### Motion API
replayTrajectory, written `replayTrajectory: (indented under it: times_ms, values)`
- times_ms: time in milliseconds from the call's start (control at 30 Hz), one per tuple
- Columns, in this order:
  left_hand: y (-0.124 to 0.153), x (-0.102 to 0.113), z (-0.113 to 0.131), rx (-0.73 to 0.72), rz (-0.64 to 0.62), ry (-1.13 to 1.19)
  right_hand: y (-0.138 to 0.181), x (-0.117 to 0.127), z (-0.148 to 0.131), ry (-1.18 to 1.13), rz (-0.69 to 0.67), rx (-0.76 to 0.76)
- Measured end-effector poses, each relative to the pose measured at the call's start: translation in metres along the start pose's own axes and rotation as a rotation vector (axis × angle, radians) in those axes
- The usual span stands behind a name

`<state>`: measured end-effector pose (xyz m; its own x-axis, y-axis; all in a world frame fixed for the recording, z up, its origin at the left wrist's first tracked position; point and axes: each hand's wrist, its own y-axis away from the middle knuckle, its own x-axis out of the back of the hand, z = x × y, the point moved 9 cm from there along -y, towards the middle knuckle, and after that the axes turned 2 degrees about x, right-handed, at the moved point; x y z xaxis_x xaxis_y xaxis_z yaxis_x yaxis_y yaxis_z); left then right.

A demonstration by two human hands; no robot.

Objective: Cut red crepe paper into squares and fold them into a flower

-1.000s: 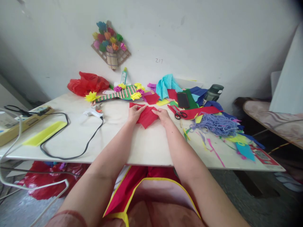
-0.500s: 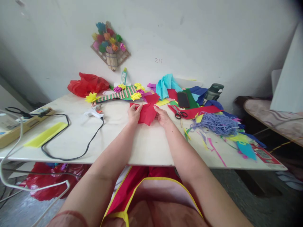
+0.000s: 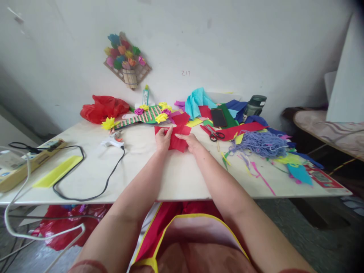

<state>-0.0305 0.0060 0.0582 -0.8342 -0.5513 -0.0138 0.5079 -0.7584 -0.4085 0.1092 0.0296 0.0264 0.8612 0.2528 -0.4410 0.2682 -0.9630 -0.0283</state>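
A piece of red crepe paper (image 3: 178, 144) lies between my hands, over the middle of the white table (image 3: 182, 178). My left hand (image 3: 163, 139) pinches its left part, thumb up along the sheet. On the right side my right hand (image 3: 191, 142) grips the same paper, the index finger reaching left across its face and the other fingers partly hidden. Just behind rests another red paper piece (image 3: 181, 118). Scissors (image 3: 214, 134) with black handles lie to the right, on a red strip (image 3: 241, 130).
Left: a white glue gun (image 3: 113, 140) with black cord, a yellow sheet (image 3: 58, 171) and a power strip (image 3: 31, 163). Behind: a flower-trimmed green craft piece (image 3: 136, 118) and a red bag (image 3: 104, 109). Right: purple yarn (image 3: 258, 144), a phone (image 3: 218, 118) and a dark bottle (image 3: 255, 105).
My right hand has shifted inward over the red paper, its index finger now lying across the sheet. My left hand keeps its hold. The camera view has shifted slightly.
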Motion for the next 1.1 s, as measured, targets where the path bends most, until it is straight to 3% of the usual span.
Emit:
replayTrajectory:
  times_ms: [267, 533, 833, 967, 1100]
  values:
    - [0.001, 0.000, 0.002, 0.032, -0.067, 0.036, -0.001, 0.009, -0.002, 0.018, 0.074, -0.001]
    - [-0.002, 0.003, 0.014, -0.061, -0.138, -0.217, -0.005, 0.006, 0.002, 0.155, -0.033, -0.022]
    - [-0.001, -0.013, 0.011, -0.109, -0.271, -0.247, -0.004, 0.002, 0.006, 0.207, -0.096, -0.039]
    - [-0.004, -0.014, 0.007, -0.154, -0.252, -0.265, -0.003, 0.000, 0.002, 0.150, -0.138, -0.021]
    - [-0.007, -0.009, -0.002, -0.048, -0.211, -0.156, -0.003, 0.006, -0.006, 0.180, -0.079, 0.020]
